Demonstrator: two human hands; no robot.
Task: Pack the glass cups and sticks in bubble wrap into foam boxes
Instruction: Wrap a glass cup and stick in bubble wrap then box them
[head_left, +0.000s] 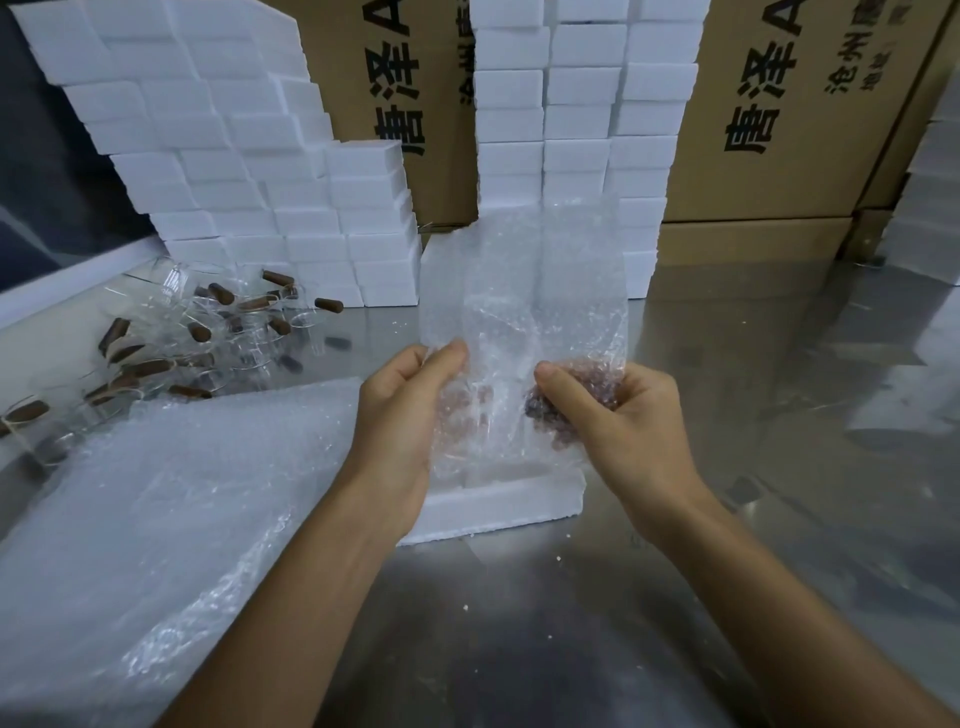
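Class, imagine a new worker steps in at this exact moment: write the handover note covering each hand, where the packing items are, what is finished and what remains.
Left hand: grips the left edge of a bubble wrap sheet.
Right hand: pinches the sheet's right side around a dark item, likely a stick; hard to tell through the wrap.
The sheet is held over an open foam box on the metal table.
Unwrapped glass cups and brown sticks lie at the left; spare bubble wrap is beside them.
Closed foam boxes are stacked behind.
Done: wrapping begun.
Left: finish wrapping, box it, then the rest.
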